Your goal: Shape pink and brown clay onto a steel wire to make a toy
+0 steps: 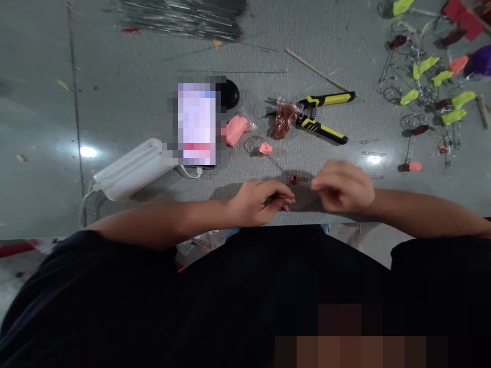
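My left hand [259,202] rests on the grey table near its front edge, fingers pinched round a thin wire that ends in a small dark red bead-like piece [293,179]. My right hand [342,185] hovers just to the right of that piece, its fingers curled together; whether it holds anything is hidden. Just beyond lies a wire loop with a pink clay bud [265,148].
A phone [197,122] stands propped at centre, a white power bank [128,168] to its left. Pink clay in a bag [236,129], a bag of brown material [283,118] and yellow-black pliers [320,115] lie behind. Finished wire flowers [429,87] fill the right; wire bundle [184,18] at back.
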Tool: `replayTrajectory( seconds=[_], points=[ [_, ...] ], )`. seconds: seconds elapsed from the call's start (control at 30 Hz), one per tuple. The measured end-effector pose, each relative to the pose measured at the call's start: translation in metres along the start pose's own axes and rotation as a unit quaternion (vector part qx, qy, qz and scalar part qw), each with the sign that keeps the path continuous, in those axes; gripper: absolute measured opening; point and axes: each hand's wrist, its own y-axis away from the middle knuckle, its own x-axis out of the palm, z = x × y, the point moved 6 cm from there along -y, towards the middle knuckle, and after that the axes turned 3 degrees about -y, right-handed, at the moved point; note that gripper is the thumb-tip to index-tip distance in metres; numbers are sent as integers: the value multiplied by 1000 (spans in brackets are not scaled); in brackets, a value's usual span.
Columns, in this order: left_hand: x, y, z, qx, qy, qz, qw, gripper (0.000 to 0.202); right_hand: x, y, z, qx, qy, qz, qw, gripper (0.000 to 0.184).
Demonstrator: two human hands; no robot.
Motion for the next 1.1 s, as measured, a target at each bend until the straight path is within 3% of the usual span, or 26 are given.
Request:
replayTrajectory(
  seconds=[0.07, 0.17, 0.23, 0.3, 0.5, 0.7, 0.87, 1.1],
  points=[
    [-4, 1, 0, 0, 21, -32, 999, 7, -12, -3, -14, 3, 14, -138, 990, 10],
    [-4, 1, 5, -8, 41, -37, 998, 10, -5, -8, -49, 115, -69, -174, 976, 21],
    [-2, 0, 10, -18, 58, -33, 998, 14, 3, -10, -60, 140, -136, -167, 966, 17],
    [-1, -2, 15, -26, 74, -35, 996, 17, 6, -11, -59, 121, -164, -153, 967, 10],
    [-5, -11, 22, -57, 105, -53, 991, 12, 4, -20, -46, 54, -78, -114, 989, 19],
    [-8, -16, 24, -98, 119, -61, 986, 9, 8, -23, -55, 102, -118, -72, 985, 13],
    [-6, -15, 26, -103, 119, -54, 986, 10, 11, -12, -61, 189, -155, -18, 969, 37],
    [-8, -15, 26, -90, 93, -43, 991, 12, 5, -12, -55, 155, -99, -3, 983, 46]
  ],
)
